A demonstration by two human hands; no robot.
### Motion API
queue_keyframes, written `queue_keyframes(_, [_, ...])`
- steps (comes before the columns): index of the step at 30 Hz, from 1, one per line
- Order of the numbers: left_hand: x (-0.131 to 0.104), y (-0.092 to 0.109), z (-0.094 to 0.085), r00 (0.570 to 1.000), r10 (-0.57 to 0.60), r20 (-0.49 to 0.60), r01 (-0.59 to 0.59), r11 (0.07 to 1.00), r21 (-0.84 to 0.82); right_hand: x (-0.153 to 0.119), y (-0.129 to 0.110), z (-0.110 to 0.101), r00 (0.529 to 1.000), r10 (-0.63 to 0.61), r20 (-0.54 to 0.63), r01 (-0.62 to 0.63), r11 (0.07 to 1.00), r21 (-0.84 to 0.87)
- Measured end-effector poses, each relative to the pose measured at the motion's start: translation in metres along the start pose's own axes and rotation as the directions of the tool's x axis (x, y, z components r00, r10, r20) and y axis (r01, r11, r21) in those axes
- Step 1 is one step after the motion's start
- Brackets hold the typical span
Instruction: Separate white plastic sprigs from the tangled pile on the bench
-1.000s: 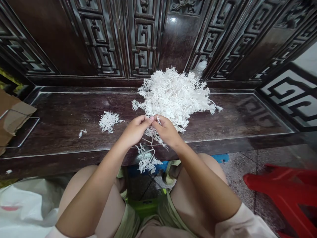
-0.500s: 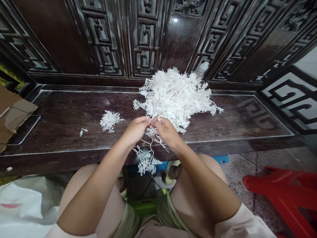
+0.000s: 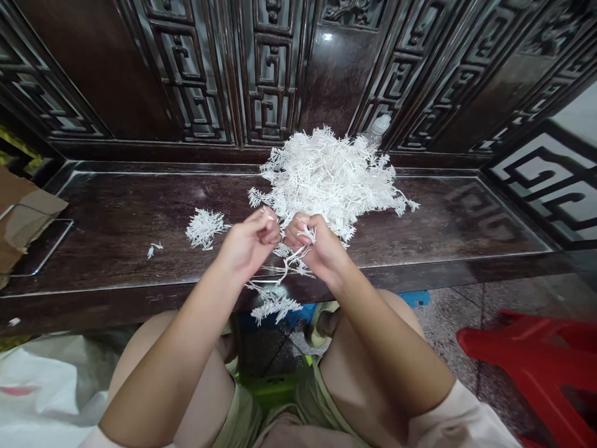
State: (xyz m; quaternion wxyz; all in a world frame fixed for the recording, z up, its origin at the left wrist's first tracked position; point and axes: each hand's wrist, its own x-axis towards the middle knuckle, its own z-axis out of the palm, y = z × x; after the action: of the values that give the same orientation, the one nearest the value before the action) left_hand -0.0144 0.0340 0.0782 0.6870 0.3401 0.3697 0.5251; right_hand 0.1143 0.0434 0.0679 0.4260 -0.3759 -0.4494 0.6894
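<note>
My right hand [image 3: 312,239] is closed around a white plastic sprig [image 3: 276,309], whose thin stems and needle-like tufts hang down past the bench edge. A tuft of it pokes out between the fingers. Just to the left, my left hand [image 3: 252,239] is closed too, fingertips pinched; a pale speck shows at them, too small to name. Behind both hands rises a big heap of white sprigs [image 3: 331,177]. A small pile of cut-off white tufts [image 3: 205,228] lies left of my left hand, with a few loose bits [image 3: 153,250] farther left.
The dark wooden bench [image 3: 112,218] backs onto a carved lattice panel [image 3: 268,74]. A clear bottle [image 3: 379,127] stands behind the heap. At the left are a cardboard box [image 3: 28,208] and a white bag [image 3: 41,386]; a red plastic stool [image 3: 527,354] is at the right.
My hands, touching before, have moved slightly apart, the left one up and leftward. The hanging sprig has swung up and a little left.
</note>
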Motion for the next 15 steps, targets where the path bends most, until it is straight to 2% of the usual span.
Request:
queue_keyframes(3, [0.000, 0.010, -0.007, 0.997, 0.042, -0.071, -0.039, 0.998, 0.048, 0.002, -0.001, -0.006, 0.998, -0.016, -0.063, 0.015, 1.000, -0.017])
queue_keyframes(6, [0.004, 0.009, -0.013, 0.996, 0.010, -0.086, 0.000, 0.994, 0.111, 0.004, 0.003, -0.009, 0.983, -0.021, -0.184, 0.000, 0.994, -0.112])
queue_keyframes(9, [0.007, -0.001, -0.013, 0.991, -0.125, -0.048, 0.128, 0.989, 0.077, 0.006, 0.008, -0.007, 0.962, 0.021, -0.273, -0.075, 0.979, -0.189])
queue_keyframes(11, [0.009, -0.008, -0.011, 0.972, -0.232, -0.049, 0.232, 0.973, -0.010, 0.006, 0.011, -0.006, 0.958, 0.037, -0.283, -0.101, 0.971, -0.216])
queue_keyframes(13, [0.010, -0.013, -0.009, 0.950, -0.299, -0.087, 0.290, 0.952, -0.100, 0.006, 0.012, -0.005, 0.960, 0.034, -0.277, -0.097, 0.971, -0.217])
queue_keyframes(15, [0.012, -0.016, -0.008, 0.936, -0.312, -0.160, 0.291, 0.946, -0.144, 0.007, 0.013, -0.006, 0.962, 0.027, -0.272, -0.090, 0.972, -0.219])
